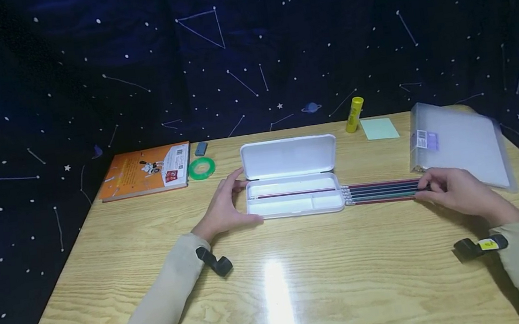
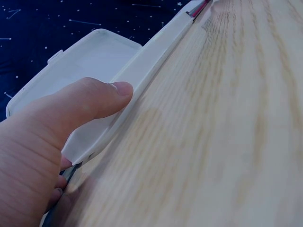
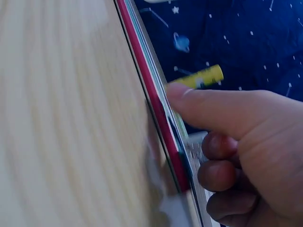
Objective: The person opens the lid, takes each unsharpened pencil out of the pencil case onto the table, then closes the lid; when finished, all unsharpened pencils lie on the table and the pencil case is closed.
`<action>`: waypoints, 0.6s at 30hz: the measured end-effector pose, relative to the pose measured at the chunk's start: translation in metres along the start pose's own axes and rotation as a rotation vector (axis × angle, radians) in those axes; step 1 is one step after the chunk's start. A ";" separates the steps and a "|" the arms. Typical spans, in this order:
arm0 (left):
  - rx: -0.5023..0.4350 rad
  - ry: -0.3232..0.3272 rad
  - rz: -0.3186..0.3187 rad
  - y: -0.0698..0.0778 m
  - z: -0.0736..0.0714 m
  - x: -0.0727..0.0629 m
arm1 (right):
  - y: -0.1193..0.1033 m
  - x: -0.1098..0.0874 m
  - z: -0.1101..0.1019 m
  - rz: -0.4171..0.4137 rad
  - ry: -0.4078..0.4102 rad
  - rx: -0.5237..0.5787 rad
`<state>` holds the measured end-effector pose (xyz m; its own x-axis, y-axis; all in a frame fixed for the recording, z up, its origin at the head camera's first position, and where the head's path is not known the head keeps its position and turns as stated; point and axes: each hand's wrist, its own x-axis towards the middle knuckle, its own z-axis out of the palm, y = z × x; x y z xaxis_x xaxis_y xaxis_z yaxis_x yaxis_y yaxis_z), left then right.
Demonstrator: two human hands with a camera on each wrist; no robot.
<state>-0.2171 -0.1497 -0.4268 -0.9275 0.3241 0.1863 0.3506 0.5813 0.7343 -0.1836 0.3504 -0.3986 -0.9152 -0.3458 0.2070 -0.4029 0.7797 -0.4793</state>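
Observation:
An open white pencil case (image 1: pixel 281 208) lies mid-table with its lid (image 1: pixel 290 157) raised at the back. Inside it, one dark red pencil (image 1: pixel 292 194) lies along the rear compartment. My left hand (image 1: pixel 226 209) holds the case's left end, the thumb (image 2: pixel 102 100) along the front edge and the fingers partly hidden behind. Just right of the case, several pencils (image 1: pixel 380 192) lie side by side, eraser ends toward it. My right hand (image 1: pixel 458 194) grips their far ends between thumb and fingers; in the right wrist view a red pencil (image 3: pixel 154 94) is nearest the camera.
Behind on the left are an orange book (image 1: pixel 144 171), a green tape roll (image 1: pixel 201 168) and a blue-grey eraser (image 1: pixel 201 148). A yellow glue stick (image 1: pixel 355 114), pale green sticky notes (image 1: pixel 379 129) and a translucent binder (image 1: pixel 461 142) are at back right. Dark starry cloth (image 1: pixel 248 66) hangs behind the table.

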 end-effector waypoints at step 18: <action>0.006 0.010 0.016 -0.003 -0.001 0.000 | -0.073 0.084 0.046 -0.063 -0.162 0.045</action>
<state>-0.2181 -0.1517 -0.4283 -0.9231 0.3255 0.2047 0.3659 0.5803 0.7276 -0.2306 0.2407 -0.3857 -0.8741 -0.4755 0.0995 -0.4555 0.7309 -0.5083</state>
